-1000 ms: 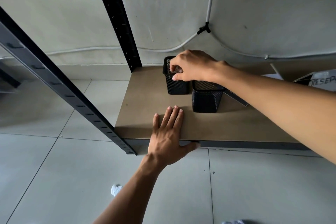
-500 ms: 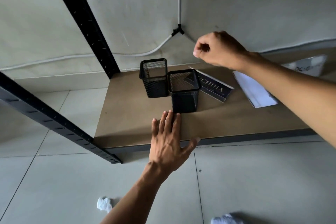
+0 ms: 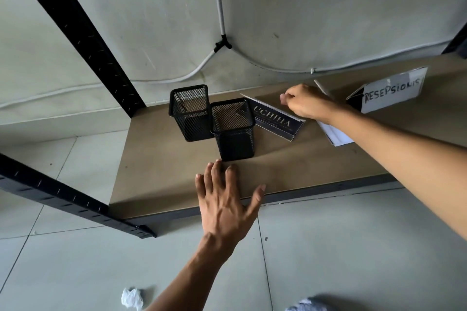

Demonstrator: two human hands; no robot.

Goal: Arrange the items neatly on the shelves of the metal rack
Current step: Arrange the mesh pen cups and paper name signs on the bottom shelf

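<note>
Two black mesh pen holders stand upright and touching at the left end of the brown shelf board [image 3: 164, 171]: one further back [image 3: 189, 111], one nearer [image 3: 233, 131]. Right of them a dark nameplate reading UCHIHA [image 3: 275, 121] lies tilted on the board. My right hand [image 3: 305, 105] is down at the nameplate's far upper edge, its curled fingers pinching that edge. My left hand [image 3: 225, 204] rests flat on the shelf's front edge, fingers spread, just in front of the nearer holder.
Under my right forearm lie white papers [image 3: 336, 136], and a white RESEPSIONIS sign [image 3: 391, 93] stands at the back right. Black rack posts [image 3: 75, 33] and a beam [image 3: 63, 197] frame the left side. Crumpled paper [image 3: 132, 298] lies on the tiled floor.
My right hand let go of the rear pen holder, lifted and moved right, then came down onto the nameplate's back edge. The left hand stayed on the shelf edge.
</note>
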